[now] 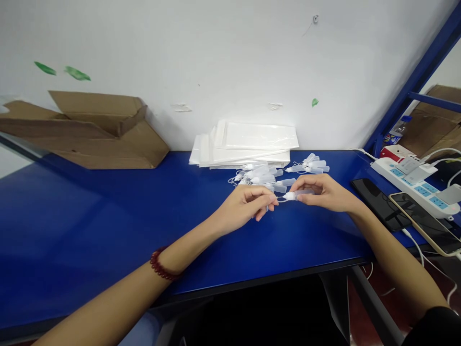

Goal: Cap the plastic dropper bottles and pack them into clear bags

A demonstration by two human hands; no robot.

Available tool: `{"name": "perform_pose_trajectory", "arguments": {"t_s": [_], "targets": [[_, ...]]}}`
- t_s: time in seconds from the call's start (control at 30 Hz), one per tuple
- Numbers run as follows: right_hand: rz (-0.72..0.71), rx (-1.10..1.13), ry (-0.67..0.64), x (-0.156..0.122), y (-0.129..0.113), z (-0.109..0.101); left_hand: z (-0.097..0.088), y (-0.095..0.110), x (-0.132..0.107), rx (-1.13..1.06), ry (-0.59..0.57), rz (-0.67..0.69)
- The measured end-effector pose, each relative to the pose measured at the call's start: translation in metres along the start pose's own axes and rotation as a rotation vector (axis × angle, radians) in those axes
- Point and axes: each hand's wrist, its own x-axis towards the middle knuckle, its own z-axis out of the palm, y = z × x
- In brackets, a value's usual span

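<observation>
Over the blue table (pixel 108 226), my right hand (pixel 322 192) is closed round a small clear plastic vial with a white cap (pixel 296 195), held level. My left hand (pixel 248 204) pinches something thin at the capped end, fingers curled together; a fine white string seems to hang there. Just behind my hands lies a loose pile of similar vials with strings (pixel 266 175), and a smaller cluster (pixel 311 165) to its right. A red bead bracelet (pixel 161 266) is on my left wrist.
A stack of clear plastic bags (pixel 248 144) lies against the white wall. An open cardboard box (pixel 90 129) sits at the back left. At the right are two phones (pixel 382 202), a white power strip (pixel 414 185) with cables and a blue shelf frame (pixel 414 81).
</observation>
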Motion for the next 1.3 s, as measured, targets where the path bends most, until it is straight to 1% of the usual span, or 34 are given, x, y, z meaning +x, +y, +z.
{"name": "perform_pose_trajectory", "arguments": {"t_s": [0.27,0.57,0.83,0.93,1.0,1.03,1.17,1.2,1.3], "targets": [[0.031,0.032,0.006,-0.001,0.001,0.003,0.0,-0.003,0.0,0.027,0.017,-0.01],[0.012,0.016,0.037,0.0,0.002,0.007,-0.001,-0.005,0.0,0.053,0.024,-0.034],[0.025,-0.044,0.001,0.001,0.007,0.01,0.001,-0.008,0.0,0.086,0.004,-0.03],[0.031,-0.026,0.001,0.002,0.008,0.01,0.002,-0.007,0.0,0.102,-0.005,-0.022],[0.049,0.009,0.015,0.002,0.007,0.01,0.002,-0.005,0.0,0.126,0.007,-0.008],[0.065,0.027,0.027,0.002,0.005,0.01,0.003,-0.004,0.0,0.144,0.03,0.007],[0.119,0.065,0.072,0.002,-0.001,0.01,0.006,0.0,-0.002,0.221,0.186,0.11],[0.125,0.07,0.074,0.002,-0.002,0.01,0.007,0.0,-0.003,0.242,0.196,0.131],[0.131,0.08,0.059,0.002,-0.002,0.011,0.009,-0.001,-0.003,0.305,0.156,0.179]]}}
